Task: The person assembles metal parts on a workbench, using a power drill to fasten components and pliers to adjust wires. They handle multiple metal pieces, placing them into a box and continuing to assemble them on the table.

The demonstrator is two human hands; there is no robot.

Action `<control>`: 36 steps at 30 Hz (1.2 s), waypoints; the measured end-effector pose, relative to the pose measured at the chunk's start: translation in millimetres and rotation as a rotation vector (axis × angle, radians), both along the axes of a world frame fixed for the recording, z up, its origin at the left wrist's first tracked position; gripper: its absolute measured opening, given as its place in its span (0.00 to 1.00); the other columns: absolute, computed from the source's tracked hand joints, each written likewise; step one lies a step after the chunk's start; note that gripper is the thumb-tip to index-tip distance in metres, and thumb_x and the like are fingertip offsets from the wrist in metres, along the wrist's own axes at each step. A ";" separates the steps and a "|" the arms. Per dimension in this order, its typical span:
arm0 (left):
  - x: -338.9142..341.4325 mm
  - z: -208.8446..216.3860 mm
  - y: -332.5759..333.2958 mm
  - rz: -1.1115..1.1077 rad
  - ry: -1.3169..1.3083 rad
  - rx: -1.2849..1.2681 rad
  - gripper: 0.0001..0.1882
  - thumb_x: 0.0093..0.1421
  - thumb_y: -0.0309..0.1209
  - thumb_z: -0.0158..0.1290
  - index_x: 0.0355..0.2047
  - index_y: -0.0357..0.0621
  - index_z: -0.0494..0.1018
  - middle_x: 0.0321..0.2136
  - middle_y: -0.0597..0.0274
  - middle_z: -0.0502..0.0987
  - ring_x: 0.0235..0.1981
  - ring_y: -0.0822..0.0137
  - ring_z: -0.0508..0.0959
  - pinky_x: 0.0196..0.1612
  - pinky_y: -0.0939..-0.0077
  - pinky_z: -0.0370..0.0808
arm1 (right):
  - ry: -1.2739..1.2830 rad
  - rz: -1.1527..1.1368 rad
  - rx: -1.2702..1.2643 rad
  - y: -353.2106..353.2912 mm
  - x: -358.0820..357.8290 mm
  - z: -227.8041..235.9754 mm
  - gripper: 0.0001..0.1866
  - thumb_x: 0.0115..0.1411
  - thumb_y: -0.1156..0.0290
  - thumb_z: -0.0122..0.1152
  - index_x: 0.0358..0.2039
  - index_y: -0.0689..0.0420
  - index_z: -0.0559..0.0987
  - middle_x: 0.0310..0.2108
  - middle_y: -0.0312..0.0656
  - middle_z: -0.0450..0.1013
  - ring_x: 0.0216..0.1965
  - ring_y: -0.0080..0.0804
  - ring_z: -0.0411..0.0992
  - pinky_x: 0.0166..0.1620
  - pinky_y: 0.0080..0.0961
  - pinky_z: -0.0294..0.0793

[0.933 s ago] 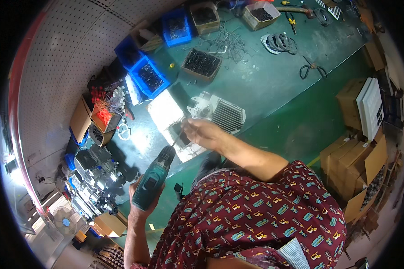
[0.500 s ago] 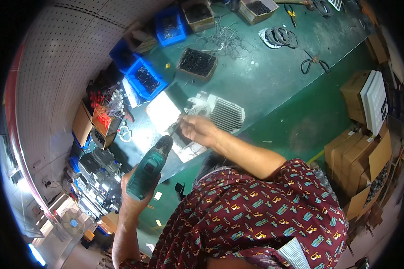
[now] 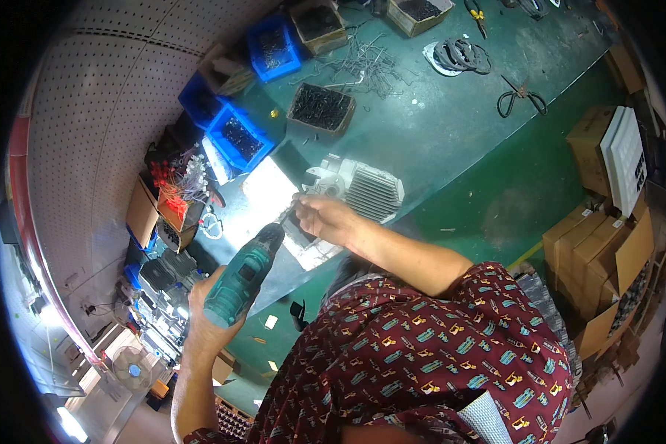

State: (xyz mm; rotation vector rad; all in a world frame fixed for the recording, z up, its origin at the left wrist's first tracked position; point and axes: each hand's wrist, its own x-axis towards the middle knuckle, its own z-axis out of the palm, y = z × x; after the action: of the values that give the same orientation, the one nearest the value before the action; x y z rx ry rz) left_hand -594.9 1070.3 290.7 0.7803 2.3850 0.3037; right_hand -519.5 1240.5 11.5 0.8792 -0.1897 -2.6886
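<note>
My left hand point(image 3: 206, 314) is wrapped round a green cordless drill point(image 3: 237, 283), whose bit points up and to the right. At the bit's tip, the fingers of my right hand point(image 3: 324, 220) are closed in a pinch; whatever lies between them is too small to make out. Just beyond my right hand, a pale grey finned motor housing point(image 3: 374, 194) lies on the green workbench point(image 3: 440, 140). Under the bit and my right hand is a bright white sheet or board point(image 3: 270, 185), with a dark patch partly hidden by the hand.
Blue bins point(image 3: 238, 137) and a cardboard box of dark screws point(image 3: 320, 108) stand beyond the motor. Scissors point(image 3: 522, 96) and black rings point(image 3: 462, 56) lie farther right. Dark machine parts point(image 3: 166, 274) crowd the left. Cartons point(image 3: 588, 251) stand right of the bench.
The view has shifted a little. My left hand and the drill have moved slightly left, with the bit still at my right fingers. The right hand has hardly moved.
</note>
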 end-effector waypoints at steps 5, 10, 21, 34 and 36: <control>-8.5 11.0 20.0 0.002 0.042 0.048 0.14 0.53 0.30 0.69 0.39 0.41 0.80 0.27 0.49 0.82 0.31 0.49 0.85 0.35 0.65 0.80 | -0.010 0.029 0.038 3.0 7.8 2.7 0.07 0.68 0.70 0.61 0.44 0.58 0.78 0.37 0.38 0.78 0.36 0.24 0.78 0.36 0.24 0.80; -12.1 8.7 17.3 0.062 0.175 0.068 0.16 0.52 0.31 0.70 0.39 0.39 0.80 0.27 0.49 0.83 0.31 0.50 0.85 0.37 0.63 0.79 | 0.010 0.371 1.013 36.5 43.9 30.0 0.15 0.58 0.67 0.71 0.41 0.60 0.78 0.37 0.40 0.77 0.35 0.29 0.76 0.36 0.26 0.77; -18.7 4.8 49.3 0.002 -0.061 -0.133 0.17 0.53 0.31 0.71 0.40 0.38 0.80 0.31 0.55 0.83 0.33 0.62 0.84 0.41 0.68 0.80 | 0.321 0.125 2.333 51.6 42.9 11.0 0.31 0.49 0.65 0.75 0.53 0.56 0.74 0.56 0.43 0.69 0.55 0.44 0.70 0.53 0.39 0.74; -13.6 7.0 66.7 0.010 0.043 -0.092 0.22 0.53 0.25 0.67 0.44 0.42 0.67 0.31 0.47 0.80 0.35 0.48 0.84 0.39 0.60 0.78 | 0.327 0.051 2.225 67.7 44.4 7.6 0.39 0.49 0.65 0.77 0.61 0.56 0.71 0.55 0.48 0.74 0.55 0.49 0.74 0.55 0.40 0.77; -12.4 4.9 63.2 0.004 0.064 -0.082 0.22 0.53 0.24 0.67 0.43 0.41 0.67 0.30 0.46 0.79 0.34 0.45 0.84 0.38 0.59 0.78 | 0.323 0.057 2.210 67.6 45.7 7.8 0.39 0.48 0.66 0.77 0.61 0.56 0.71 0.55 0.49 0.74 0.55 0.50 0.74 0.55 0.40 0.77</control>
State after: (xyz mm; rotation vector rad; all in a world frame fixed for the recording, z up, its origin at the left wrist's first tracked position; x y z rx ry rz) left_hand -607.3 1133.5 295.6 0.7587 2.4427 0.1838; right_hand -473.8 1308.1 19.3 0.5320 2.9498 -1.7965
